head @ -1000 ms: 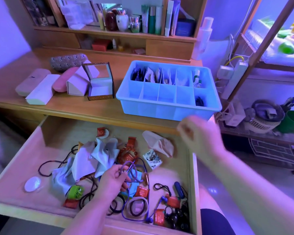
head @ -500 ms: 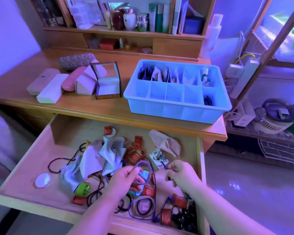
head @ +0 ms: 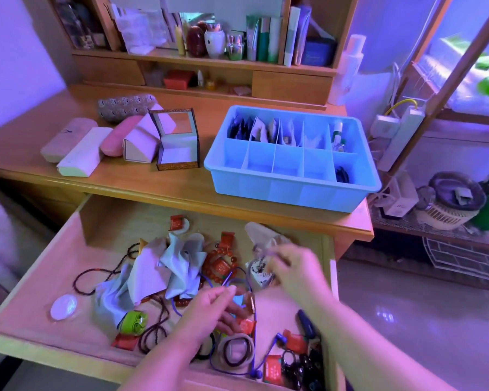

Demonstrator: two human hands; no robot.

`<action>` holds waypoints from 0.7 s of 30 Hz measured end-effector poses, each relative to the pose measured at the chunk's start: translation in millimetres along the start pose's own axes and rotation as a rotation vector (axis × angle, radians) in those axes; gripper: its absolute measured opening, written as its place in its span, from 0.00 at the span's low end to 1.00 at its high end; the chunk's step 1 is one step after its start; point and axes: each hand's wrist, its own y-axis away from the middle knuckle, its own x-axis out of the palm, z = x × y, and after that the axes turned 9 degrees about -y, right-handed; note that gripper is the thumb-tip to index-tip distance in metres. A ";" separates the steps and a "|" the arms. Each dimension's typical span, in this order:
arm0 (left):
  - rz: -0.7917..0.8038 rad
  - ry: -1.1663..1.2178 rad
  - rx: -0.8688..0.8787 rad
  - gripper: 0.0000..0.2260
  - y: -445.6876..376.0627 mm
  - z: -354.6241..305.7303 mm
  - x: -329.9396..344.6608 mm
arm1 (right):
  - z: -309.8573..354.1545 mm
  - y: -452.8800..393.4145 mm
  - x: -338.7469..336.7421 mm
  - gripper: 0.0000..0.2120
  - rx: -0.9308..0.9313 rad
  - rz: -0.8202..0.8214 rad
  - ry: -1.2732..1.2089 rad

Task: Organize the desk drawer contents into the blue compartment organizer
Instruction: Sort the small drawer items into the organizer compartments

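Smooth wooden drawer (head: 68,266), glossy blue plastic organizer (head: 283,190), soft crumpled cloth (head: 181,263).

Light: violet-blue cast throughout; reflections on floor.
Wall (head: 14,60): plain, pale, at left behind counter.
Counter (head: 164,182): light wood, glossy top.
Hutch shelf (head: 203,62): same wood, at counter's back edge; bottles, books, jars on it; small closed drawers below.
Floor (head: 412,320): glossy tile, at right.
Wire rack (head: 441,230): right of counter, baskets on it.
Wooden frame (head: 463,52): slanted, upper right.
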 end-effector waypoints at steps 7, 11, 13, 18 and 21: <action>-0.113 0.015 0.016 0.09 0.6 -1.5 -4.2 | 69.4 -88.2 -135.9 0.09 -0.507 -0.629 0.478; -0.105 -0.052 0.015 0.08 0.4 1.0 -4.4 | 64.1 -117.2 -144.3 0.10 -0.150 -0.382 1.007; -0.099 -0.069 0.005 0.07 -0.8 2.6 -5.5 | 68.4 -122.4 -142.6 0.12 -0.024 -0.304 1.076; -0.112 -0.105 0.006 0.08 -3.9 6.9 -7.9 | 73.3 -115.9 -138.7 0.27 -0.068 -0.284 1.087; -0.172 -0.118 0.033 0.08 -4.3 9.1 -8.1 | 59.9 -106.4 -130.9 0.13 -0.208 -0.328 1.058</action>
